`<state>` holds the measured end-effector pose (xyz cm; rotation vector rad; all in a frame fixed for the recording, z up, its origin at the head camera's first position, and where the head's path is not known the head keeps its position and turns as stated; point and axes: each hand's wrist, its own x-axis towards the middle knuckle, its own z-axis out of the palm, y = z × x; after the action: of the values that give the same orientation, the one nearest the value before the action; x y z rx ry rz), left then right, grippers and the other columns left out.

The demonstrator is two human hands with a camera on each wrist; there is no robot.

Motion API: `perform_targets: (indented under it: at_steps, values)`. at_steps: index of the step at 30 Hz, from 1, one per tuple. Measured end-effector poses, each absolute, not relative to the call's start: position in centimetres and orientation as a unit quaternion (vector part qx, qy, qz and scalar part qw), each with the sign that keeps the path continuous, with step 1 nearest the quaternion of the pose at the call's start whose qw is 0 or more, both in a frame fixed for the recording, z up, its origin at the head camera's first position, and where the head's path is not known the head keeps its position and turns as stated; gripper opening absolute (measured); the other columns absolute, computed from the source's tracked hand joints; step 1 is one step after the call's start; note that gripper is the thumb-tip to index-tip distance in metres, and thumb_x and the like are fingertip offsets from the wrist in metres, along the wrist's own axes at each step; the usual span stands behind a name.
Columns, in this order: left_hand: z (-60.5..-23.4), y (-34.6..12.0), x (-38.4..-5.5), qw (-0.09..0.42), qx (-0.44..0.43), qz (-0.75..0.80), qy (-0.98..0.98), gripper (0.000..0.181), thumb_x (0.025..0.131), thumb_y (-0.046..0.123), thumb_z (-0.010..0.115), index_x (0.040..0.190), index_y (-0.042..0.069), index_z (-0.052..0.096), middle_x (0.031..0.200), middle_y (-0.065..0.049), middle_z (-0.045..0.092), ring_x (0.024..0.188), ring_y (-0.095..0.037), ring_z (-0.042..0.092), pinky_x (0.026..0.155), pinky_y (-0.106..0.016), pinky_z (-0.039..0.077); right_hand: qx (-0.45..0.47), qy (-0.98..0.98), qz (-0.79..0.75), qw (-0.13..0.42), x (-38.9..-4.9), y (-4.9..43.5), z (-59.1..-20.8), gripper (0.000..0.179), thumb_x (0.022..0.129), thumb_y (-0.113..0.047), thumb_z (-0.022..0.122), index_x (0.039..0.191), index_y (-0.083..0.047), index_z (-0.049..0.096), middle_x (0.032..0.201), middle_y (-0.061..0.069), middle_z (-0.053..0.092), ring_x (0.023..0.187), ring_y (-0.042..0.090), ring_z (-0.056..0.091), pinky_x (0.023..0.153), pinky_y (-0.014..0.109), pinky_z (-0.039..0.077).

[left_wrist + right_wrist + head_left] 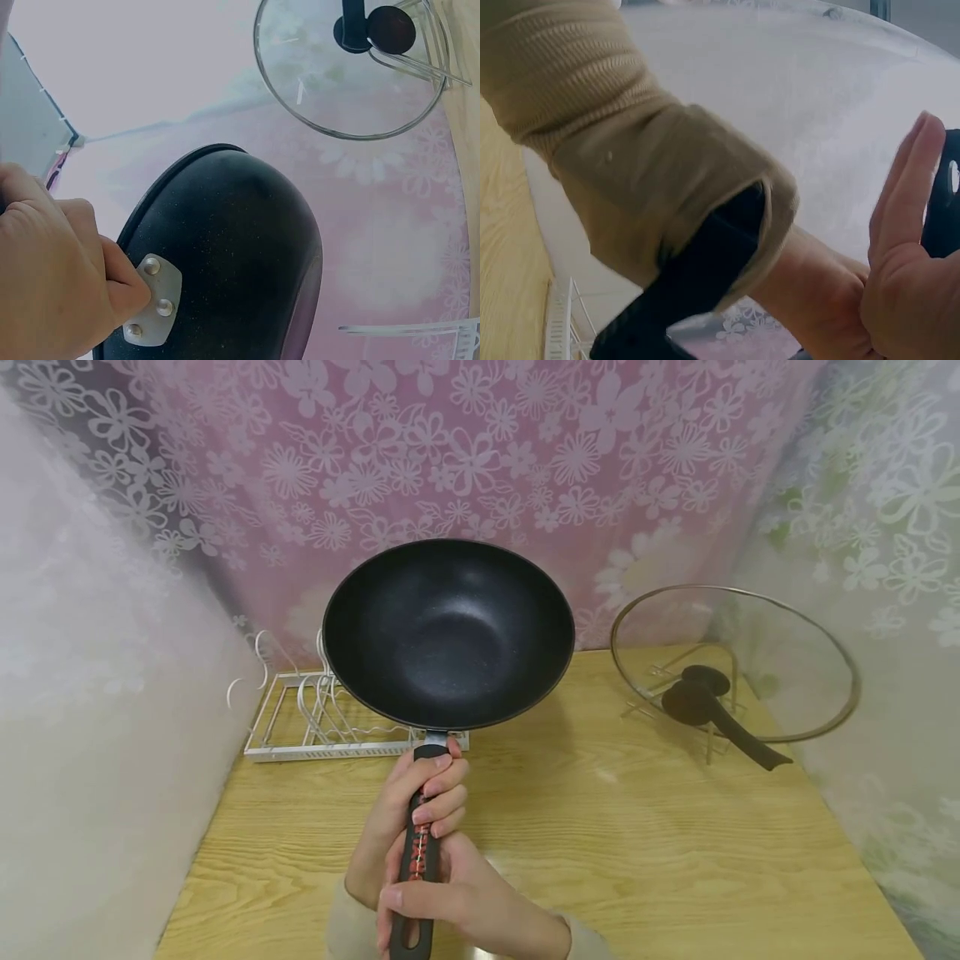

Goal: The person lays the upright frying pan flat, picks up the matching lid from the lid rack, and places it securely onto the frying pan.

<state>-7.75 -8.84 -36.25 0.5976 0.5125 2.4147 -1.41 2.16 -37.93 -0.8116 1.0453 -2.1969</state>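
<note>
A black wok (450, 635) is held up over the table, its inside facing the head view and its long handle (420, 860) pointing down toward the person. My left hand (423, 797) grips the upper handle just below the metal neck. Lower down, my right hand (472, 893) holds the handle's end, thumb across the front and fingers behind. The left wrist view shows the wok's dark underside (232, 240) and a riveted metal bracket (157, 307) beside the left hand. In the right wrist view the right hand's fingers (907, 187) lie along the handle.
A white wire rack (352, 748) stands at the back left, partly behind the wok. At the right, a glass lid (795, 652) with a dark knob leans on a wire stand (708, 747); a black utensil handle (742, 739) shows there. Flowered curtains (480, 460) enclose the wooden table (637, 843).
</note>
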Motion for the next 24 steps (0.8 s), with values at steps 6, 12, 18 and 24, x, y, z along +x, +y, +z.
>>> perform_targets:
  at_steps: [6,12,18,24]
  values:
    - [-36.3,-9.0,-7.5,0.302,0.195,0.919,0.16,0.028,0.104,0.001,0.015,0.112,0.004,0.042,0.07,0.004,0.04,0.05,-0.004,0.033,0.05,-0.015,0.048,-0.337,0.442,-0.776,0.298,-2.6,3.5,-38.0,0.028,0.099,-0.006,0.056,0.101,0.021,0.049,0.079,0.045,0.052,0.066,0.012,0.067,0.06,0.026,0.058]
    - [-36.4,-9.5,-7.5,0.317,0.199,0.919,0.123,0.03,0.105,0.003,0.016,0.115,0.002,0.044,0.071,0.003,0.038,0.05,-0.005,0.03,0.05,-0.016,0.048,-0.428,0.469,-0.723,0.272,-4.5,6.1,-38.3,0.008,0.096,0.008,0.054,0.091,0.014,0.057,0.065,0.034,0.057,0.049,0.042,0.058,0.042,0.043,0.055]
    - [-36.6,-10.0,-8.0,0.328,0.266,0.897,0.132,0.038,0.103,0.001,0.013,0.118,0.001,0.048,0.072,0.002,0.029,0.05,-0.006,0.025,0.054,-0.015,0.049,-0.445,0.552,-0.683,0.176,-6.6,10.2,-37.2,0.013,0.093,0.014,0.054,0.092,0.004,0.063,0.064,0.02,0.06,0.047,0.026,0.057,0.041,0.031,0.052]
    - [-36.6,-10.1,-8.2,0.345,0.29,0.884,0.122,0.034,0.104,0.002,0.017,0.119,0.002,0.048,0.071,0.002,0.026,0.049,-0.006,0.025,0.055,-0.014,0.049,-0.388,0.638,-0.662,0.071,-9.0,14.9,-36.0,0.02,0.093,0.014,0.053,0.094,-0.001,0.066,0.064,0.012,0.062,0.048,0.022,0.053,0.04,0.029,0.047]
